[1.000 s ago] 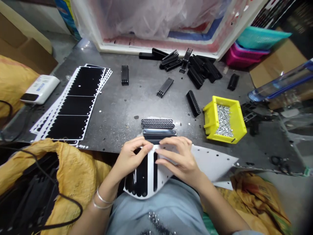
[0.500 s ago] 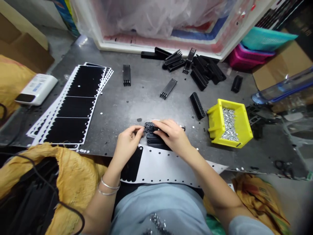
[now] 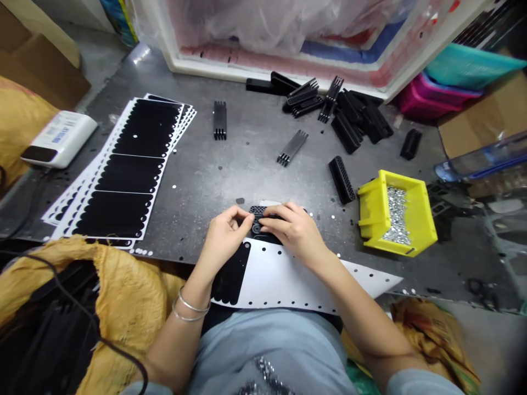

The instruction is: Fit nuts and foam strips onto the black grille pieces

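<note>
Black bars [image 3: 257, 210] are lying side by side on the bench [image 3: 197, 175] at the centre of the frame, mostly hidden beneath the fingers. Farthest left, a white device [image 3: 60, 138] with a dark end is resting on the bench, and below it a yellow sack [image 3: 132, 285] is filling the lower left corner, holding black pieces [image 3: 61, 323], with a black cable [image 3: 82, 307] running across it. Sticker sheets [image 3: 111, 214] with scalloped black panels are overlapping in a fanned pile at left, and right of them a pronged black piece [image 3: 220, 119] is lying alone. The left hand [image 3: 228, 236] is bringing thumb and forefinger together beside the bars' left ends; whether that grip is holding anything cannot be told. A white strip [image 3: 284, 274], black at its left end, is lying below both hands across the bench's near edge. The right hand [image 3: 294, 230] is bending its fingers over the bars and touching them, its grip hiding whether it is clasping one. Upper right of centre, a heap of black parts [image 3: 362, 115] is lying, and at right a yellow bin [image 3: 420, 214] is holding shiny metal bits [image 3: 397, 214].
</note>
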Available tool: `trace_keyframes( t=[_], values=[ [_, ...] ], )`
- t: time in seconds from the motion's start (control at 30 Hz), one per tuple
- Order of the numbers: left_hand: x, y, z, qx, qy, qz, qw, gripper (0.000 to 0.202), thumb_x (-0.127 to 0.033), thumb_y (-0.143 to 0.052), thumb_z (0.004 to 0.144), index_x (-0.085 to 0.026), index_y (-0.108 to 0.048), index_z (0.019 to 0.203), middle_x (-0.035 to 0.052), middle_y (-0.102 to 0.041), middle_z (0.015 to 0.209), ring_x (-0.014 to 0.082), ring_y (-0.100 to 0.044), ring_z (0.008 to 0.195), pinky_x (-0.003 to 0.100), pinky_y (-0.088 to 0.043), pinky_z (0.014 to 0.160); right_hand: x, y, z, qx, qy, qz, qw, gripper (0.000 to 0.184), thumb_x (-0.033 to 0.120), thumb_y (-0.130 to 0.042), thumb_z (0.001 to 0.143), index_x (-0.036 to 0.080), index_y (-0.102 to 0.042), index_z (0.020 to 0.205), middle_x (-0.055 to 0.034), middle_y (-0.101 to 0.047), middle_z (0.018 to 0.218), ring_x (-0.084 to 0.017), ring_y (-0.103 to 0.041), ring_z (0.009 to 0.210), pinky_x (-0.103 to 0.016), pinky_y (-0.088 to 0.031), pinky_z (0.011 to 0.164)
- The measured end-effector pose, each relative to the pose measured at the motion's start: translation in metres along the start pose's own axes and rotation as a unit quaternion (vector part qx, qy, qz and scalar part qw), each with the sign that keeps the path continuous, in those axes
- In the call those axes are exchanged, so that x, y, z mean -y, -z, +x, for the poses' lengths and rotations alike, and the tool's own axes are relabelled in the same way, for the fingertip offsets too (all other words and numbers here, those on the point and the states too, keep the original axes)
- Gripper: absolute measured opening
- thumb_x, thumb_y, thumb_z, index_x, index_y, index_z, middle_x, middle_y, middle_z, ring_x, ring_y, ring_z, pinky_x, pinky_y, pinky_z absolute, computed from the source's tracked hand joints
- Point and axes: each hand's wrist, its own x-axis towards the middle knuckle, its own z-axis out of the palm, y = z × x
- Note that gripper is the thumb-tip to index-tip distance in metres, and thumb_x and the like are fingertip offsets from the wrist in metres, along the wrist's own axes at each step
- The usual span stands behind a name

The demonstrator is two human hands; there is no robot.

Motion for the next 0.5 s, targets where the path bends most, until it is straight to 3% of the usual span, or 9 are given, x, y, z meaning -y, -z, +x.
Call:
trace_keyframes(
  t=[0.1,0.2,0.3,0.5],
  values=[
    [0.001,0.000,0.001,0.010,0.002,0.009,1.000,0.025,-0.043,-0.067,0.089,-0.019,-0.069,0.080,-0.0073,-0.041,0.051,0.0096,-0.037,0.047,0.023,-0.025,0.048,-0.009,0.019,-0.016,-0.019,-0.062,0.036,0.997,0.020,0.029,-0.064,0.101,0.023,-0.078,0.113,-0.0086,-0.073,0.105,-0.022,-0.066,0.094,-0.038,-0.055,0.084],
    [0.002,0.001,0.002,0.011,0.003,0.012,1.000,0.026,-0.043,-0.066,0.089,-0.019,-0.069,0.079,-0.0072,-0.041,0.052,0.0095,-0.036,0.048,0.024,-0.024,0.049,-0.022,0.030,-0.032,-0.055,-0.123,0.113,0.984,0.017,0.027,-0.064,0.100,0.023,-0.078,0.107,-0.0047,-0.071,0.094,-0.017,-0.066,0.079,-0.032,-0.055,0.074],
    [0.003,0.000,0.002,0.009,0.006,0.017,1.000,0.027,-0.045,-0.066,0.088,-0.019,-0.068,0.079,-0.0076,-0.039,0.052,0.0094,-0.034,0.048,0.024,-0.024,0.049,-0.031,0.029,-0.040,-0.083,-0.120,0.144,0.979,0.016,0.027,-0.065,0.099,0.022,-0.079,0.103,-0.0038,-0.071,0.090,-0.014,-0.061,0.068,-0.029,-0.052,0.065],
    [0.001,0.002,0.002,0.005,-0.008,0.024,1.000,0.027,-0.044,-0.068,0.087,-0.019,-0.070,0.079,-0.0071,-0.041,0.052,0.0095,-0.035,0.048,0.024,-0.025,0.049,-0.040,0.025,-0.040,-0.070,-0.100,0.149,0.981,0.015,0.027,-0.067,0.097,0.023,-0.080,0.101,-0.0031,-0.068,0.088,-0.014,-0.060,0.069,-0.029,-0.051,0.064]
  ],
)
